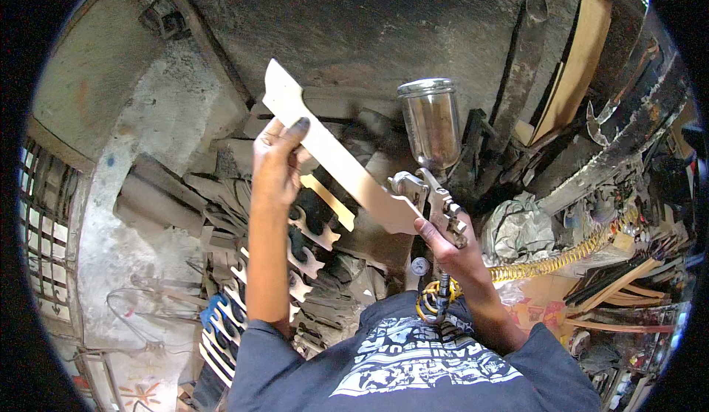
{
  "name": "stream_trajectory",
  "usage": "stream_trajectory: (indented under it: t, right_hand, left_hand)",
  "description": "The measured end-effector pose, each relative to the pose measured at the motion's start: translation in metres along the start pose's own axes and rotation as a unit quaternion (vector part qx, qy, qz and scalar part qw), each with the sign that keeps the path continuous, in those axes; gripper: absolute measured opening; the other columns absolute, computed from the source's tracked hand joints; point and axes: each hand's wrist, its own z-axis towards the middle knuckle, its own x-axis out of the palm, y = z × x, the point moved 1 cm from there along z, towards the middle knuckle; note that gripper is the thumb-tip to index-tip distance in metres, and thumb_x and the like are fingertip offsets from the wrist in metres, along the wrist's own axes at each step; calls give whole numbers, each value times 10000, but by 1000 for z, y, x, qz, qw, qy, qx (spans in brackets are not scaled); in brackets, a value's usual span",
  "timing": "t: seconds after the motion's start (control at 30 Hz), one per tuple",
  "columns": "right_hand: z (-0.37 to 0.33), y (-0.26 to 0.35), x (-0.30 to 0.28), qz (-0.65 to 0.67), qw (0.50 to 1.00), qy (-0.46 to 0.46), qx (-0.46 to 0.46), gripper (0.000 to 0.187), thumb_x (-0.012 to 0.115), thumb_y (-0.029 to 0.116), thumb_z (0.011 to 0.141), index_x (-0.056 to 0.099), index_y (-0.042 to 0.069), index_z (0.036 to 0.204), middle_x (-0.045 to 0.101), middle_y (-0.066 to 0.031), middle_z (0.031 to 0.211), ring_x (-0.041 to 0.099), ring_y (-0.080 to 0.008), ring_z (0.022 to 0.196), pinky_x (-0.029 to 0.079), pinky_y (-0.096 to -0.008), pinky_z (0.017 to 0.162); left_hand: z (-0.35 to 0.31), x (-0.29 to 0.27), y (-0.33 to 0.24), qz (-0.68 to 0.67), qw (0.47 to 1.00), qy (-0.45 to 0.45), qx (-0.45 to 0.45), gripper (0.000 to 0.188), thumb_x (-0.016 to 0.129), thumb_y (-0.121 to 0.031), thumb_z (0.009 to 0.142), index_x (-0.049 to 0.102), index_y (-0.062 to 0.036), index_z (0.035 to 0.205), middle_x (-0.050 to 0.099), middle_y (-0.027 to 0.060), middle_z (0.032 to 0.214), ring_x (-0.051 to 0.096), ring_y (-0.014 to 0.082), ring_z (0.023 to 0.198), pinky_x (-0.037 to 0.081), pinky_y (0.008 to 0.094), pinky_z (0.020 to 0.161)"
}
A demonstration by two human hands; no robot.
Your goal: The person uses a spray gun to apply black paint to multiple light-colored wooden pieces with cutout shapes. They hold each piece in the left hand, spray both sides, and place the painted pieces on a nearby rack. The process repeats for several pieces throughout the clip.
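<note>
My left hand [281, 157] is closed around the upper part of a long, pale, shaped wooden piece [340, 157], its thumb lying on the flat face. The piece slants down from upper left to lower right and widens at both ends. In my right hand [454, 253] is a metal spray gun [439, 201], gripped by its handle, with a silver cup [432, 128] standing on top. The wood's lower end lies close by the gun's nozzle and my right thumb; whether they touch I cannot tell. A round pressure gauge [419, 266] shows below the gun.
A yellow coiled air hose [546, 268] runs from the gun to the right. Several notched pale wooden pieces [314, 235] stand at lower left, near a blue cloth [216, 309]. Crumpled plastic [519, 227] lies to the right. A wooden board [576, 61] leans at the back right.
</note>
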Motion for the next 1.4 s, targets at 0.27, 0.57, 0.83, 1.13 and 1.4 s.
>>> stream_trajectory:
  t: [0.27,0.57,0.83,1.13,1.4]
  right_hand:
    - [-28,14,0,121,988,-90,36,218,533,181,940,616,-1,1027,666,-60,880,614,-145,836,466,-275,778]
    - [-7,55,-16,-102,964,-137,-204,170,658,81,842,571,13,972,593,-50,689,542,-110,595,430,-262,551]
    - [-19,66,-2,-82,952,-159,-247,180,732,108,792,617,36,912,634,-82,684,611,-203,553,452,-326,504]
    - [-14,74,-14,-15,974,-147,-172,122,657,98,868,608,-5,910,668,-54,751,615,-89,665,470,-255,574]
    - [-20,75,-33,45,975,-171,-136,304,699,129,854,534,-16,1064,657,-83,843,635,-115,745,499,-243,662]
  left_hand:
    - [51,-138,35,-188,922,-336,-29,126,631,-26,841,592,-18,960,637,92,924,641,224,894,593,388,793]
    - [65,-145,114,-364,862,-336,-108,110,525,-44,889,546,64,884,612,120,833,609,216,805,572,360,821]
    - [81,-127,127,-380,841,-337,-186,63,551,-19,871,563,35,841,581,86,744,586,193,712,572,374,814]
    - [69,-121,114,-363,841,-347,-201,87,563,-30,875,563,55,851,621,120,821,625,220,813,575,400,823]
    - [67,-148,93,-359,830,-362,-226,62,608,-24,852,598,12,801,650,93,802,653,213,771,603,393,753]
